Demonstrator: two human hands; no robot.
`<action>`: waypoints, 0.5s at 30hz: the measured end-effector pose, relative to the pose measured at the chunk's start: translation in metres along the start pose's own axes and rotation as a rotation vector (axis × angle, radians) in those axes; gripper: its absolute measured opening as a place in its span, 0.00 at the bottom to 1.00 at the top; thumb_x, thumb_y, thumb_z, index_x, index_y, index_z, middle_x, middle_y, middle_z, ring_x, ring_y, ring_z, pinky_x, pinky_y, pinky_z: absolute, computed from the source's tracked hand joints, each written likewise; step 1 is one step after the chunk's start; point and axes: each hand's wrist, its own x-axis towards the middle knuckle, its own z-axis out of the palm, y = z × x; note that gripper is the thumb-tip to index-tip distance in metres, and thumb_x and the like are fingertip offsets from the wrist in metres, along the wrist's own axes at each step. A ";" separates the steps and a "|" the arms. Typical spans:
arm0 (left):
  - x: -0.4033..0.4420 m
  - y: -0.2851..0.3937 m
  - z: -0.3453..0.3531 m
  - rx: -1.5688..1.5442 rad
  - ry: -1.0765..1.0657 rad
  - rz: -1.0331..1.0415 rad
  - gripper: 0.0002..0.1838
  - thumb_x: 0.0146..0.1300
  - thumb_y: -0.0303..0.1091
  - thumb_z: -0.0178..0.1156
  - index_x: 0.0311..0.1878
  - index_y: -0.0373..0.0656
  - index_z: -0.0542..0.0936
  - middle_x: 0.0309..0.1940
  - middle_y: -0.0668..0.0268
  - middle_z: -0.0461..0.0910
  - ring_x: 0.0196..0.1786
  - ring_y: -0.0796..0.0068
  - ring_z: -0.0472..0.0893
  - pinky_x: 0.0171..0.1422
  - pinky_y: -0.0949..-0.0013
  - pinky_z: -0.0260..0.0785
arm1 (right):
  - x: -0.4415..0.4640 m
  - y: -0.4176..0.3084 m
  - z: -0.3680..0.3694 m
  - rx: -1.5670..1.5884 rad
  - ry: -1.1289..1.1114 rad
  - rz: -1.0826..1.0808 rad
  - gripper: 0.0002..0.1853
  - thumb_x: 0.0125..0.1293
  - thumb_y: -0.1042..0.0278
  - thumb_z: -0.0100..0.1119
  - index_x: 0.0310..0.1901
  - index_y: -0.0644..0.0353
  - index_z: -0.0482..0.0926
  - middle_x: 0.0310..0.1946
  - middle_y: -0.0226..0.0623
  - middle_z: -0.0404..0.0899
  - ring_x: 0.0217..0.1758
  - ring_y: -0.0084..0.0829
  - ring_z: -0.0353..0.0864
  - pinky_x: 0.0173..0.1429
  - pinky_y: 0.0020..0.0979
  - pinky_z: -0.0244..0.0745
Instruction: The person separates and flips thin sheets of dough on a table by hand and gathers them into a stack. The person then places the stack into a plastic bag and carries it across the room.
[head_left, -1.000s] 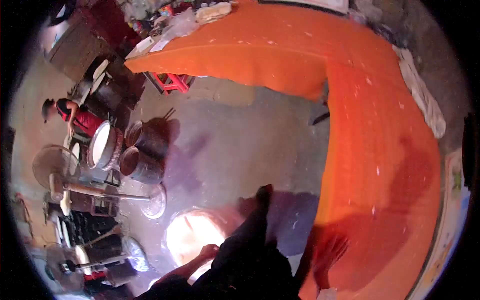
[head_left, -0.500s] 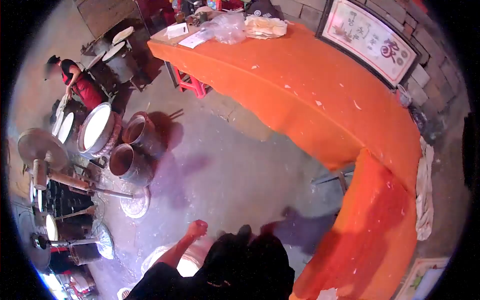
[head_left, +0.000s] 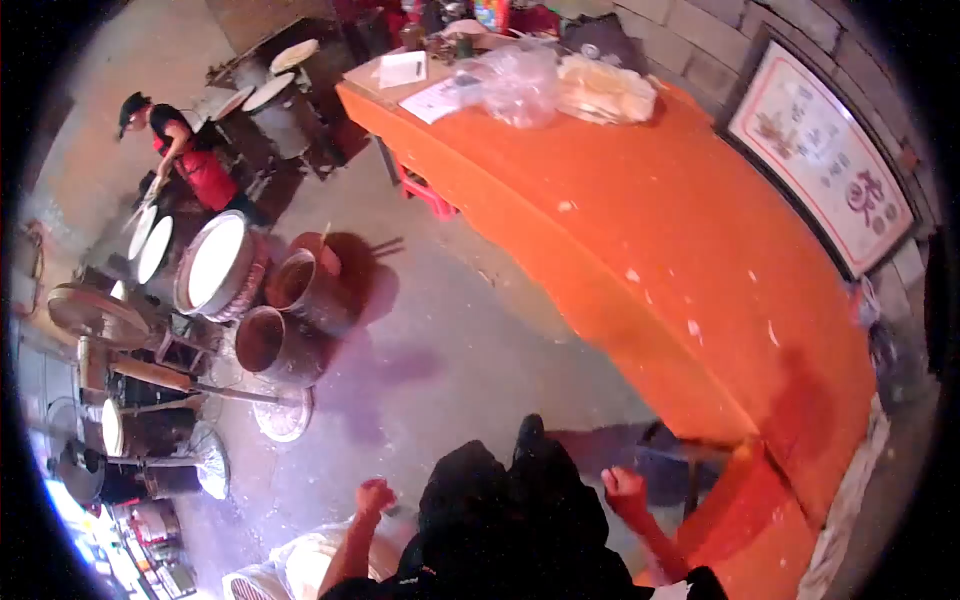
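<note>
My left hand (head_left: 374, 495) hangs over the grey floor at the lower middle, fingers curled in, and anything inside it is too small to make out. On the other side of my dark-clothed legs, my right hand (head_left: 624, 487) is beside the edge of the orange-covered table (head_left: 650, 230); its fingers are partly bent, and their grip is unclear. Neither hand touches the table. On the table's far end lie a clear plastic bag (head_left: 515, 85), a folded cream cloth (head_left: 605, 90) and white papers (head_left: 402, 69).
A person in a red apron (head_left: 205, 180) bends over round pale discs at the left. Nearer are a large white-filled basin (head_left: 215, 262), two deep pots (head_left: 262, 340) and a standing fan (head_left: 100, 315). A framed sign (head_left: 820, 150) leans on the brick wall.
My right hand, earlier over the orange cloth, now hangs beside my legs. My left hand has moved away from the bright round object. The view has swung toward the table's far end.
</note>
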 end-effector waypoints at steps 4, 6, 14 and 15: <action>-0.038 -0.027 0.031 -0.286 0.097 -0.286 0.09 0.59 0.36 0.56 0.32 0.39 0.76 0.21 0.60 0.77 0.20 0.66 0.77 0.21 0.65 0.69 | 0.148 -0.037 -0.039 0.045 0.097 -0.259 0.10 0.59 0.65 0.57 0.25 0.61 0.75 0.23 0.48 0.74 0.29 0.51 0.75 0.31 0.45 0.68; -0.033 -0.060 0.038 0.403 -0.144 -0.096 0.10 0.53 0.39 0.59 0.23 0.44 0.77 0.20 0.65 0.77 0.23 0.69 0.78 0.24 0.63 0.69 | 0.212 -0.037 -0.043 0.059 0.086 -0.358 0.08 0.58 0.67 0.57 0.25 0.61 0.75 0.23 0.48 0.74 0.29 0.52 0.75 0.32 0.45 0.69; 0.071 -0.027 0.102 0.857 -0.046 0.312 0.07 0.53 0.36 0.57 0.28 0.44 0.81 0.23 0.63 0.80 0.27 0.67 0.80 0.28 0.64 0.72 | 0.356 -0.094 -0.042 -0.100 -0.178 -0.256 0.14 0.61 0.57 0.57 0.35 0.61 0.80 0.30 0.49 0.81 0.35 0.50 0.80 0.41 0.45 0.73; 0.092 -0.029 0.106 0.754 0.015 0.324 0.08 0.54 0.36 0.56 0.30 0.43 0.81 0.24 0.62 0.80 0.27 0.66 0.80 0.29 0.64 0.72 | 0.365 -0.088 -0.034 -0.205 -0.250 -0.300 0.15 0.62 0.57 0.56 0.35 0.62 0.80 0.30 0.49 0.81 0.35 0.50 0.80 0.41 0.44 0.73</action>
